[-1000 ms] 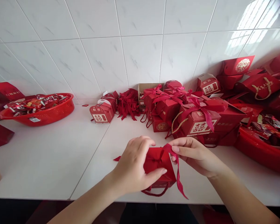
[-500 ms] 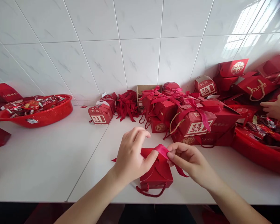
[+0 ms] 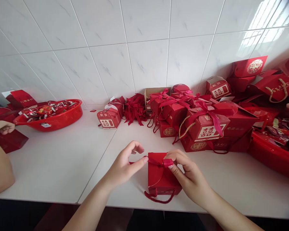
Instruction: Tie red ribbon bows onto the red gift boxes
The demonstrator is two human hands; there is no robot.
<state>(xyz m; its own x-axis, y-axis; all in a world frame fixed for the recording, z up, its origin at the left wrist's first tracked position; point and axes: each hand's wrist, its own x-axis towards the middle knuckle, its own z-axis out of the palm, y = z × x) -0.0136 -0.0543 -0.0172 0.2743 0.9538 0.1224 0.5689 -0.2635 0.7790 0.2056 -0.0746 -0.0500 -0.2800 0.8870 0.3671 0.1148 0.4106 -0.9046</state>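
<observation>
A red box (image 3: 163, 181) with a dark red rope handle stands on the white table near its front edge. Across its top runs a pink-red ribbon (image 3: 156, 161), knotted near the middle. My right hand (image 3: 186, 171) pinches a ribbon loop between thumb and fingers at the box's right side. At the left side my left hand (image 3: 125, 163) has its thumb against the ribbon, its other fingers curled and apart from the thumb. The ribbon's left tail partly shows below that thumb.
Ribboned boxes (image 3: 207, 123) are piled behind, beside loose ribbons (image 3: 135, 109) and two small boxes (image 3: 108, 119). Red basins of sweets stand left (image 3: 60, 120) and right (image 3: 272, 150). Another person's hand (image 3: 7, 127) touches a box at far left; more fingers show at far right.
My hands have moved apart, my left hand leftward, and the ribbon is drawn into a knot with a loop at right. The view has shifted, and the person at left shows more.
</observation>
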